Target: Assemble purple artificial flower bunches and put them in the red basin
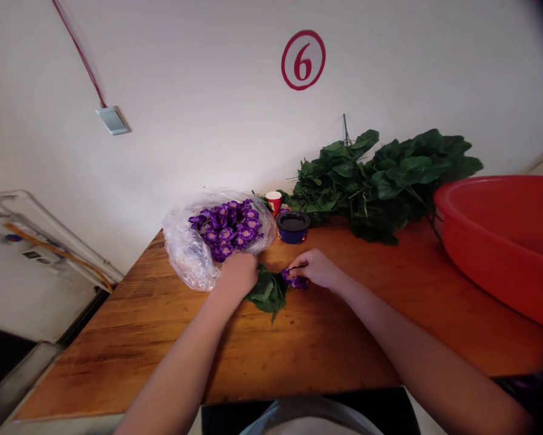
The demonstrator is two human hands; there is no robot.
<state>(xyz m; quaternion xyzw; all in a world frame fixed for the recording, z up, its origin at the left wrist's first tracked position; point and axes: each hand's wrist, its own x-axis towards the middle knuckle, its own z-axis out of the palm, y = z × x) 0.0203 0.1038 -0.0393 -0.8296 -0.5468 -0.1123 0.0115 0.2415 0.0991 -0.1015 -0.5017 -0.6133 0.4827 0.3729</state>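
Note:
My left hand (240, 272) is closed around the stem end of a bunch of artificial green leaves (268, 291), held low over the wooden table. Pinched in the fingers of my right hand (315, 269) is a purple artificial flower (294, 279), right beside the leaves. The stem between flower and leaves is too small to make out clearly. Just left of my left hand, a clear plastic bag (181, 254) lies open with many purple flowers (228, 226) in it. Behind my hands stands a small dark blue pot (293, 227) with a glowing red light and dark contents.
A red paper cup (274, 202) stands behind the pot. Large bunches of green artificial leaves (384, 175) are piled along the wall at back right. A big red basin (502, 241) takes up the right side of the wooden table (162, 338).

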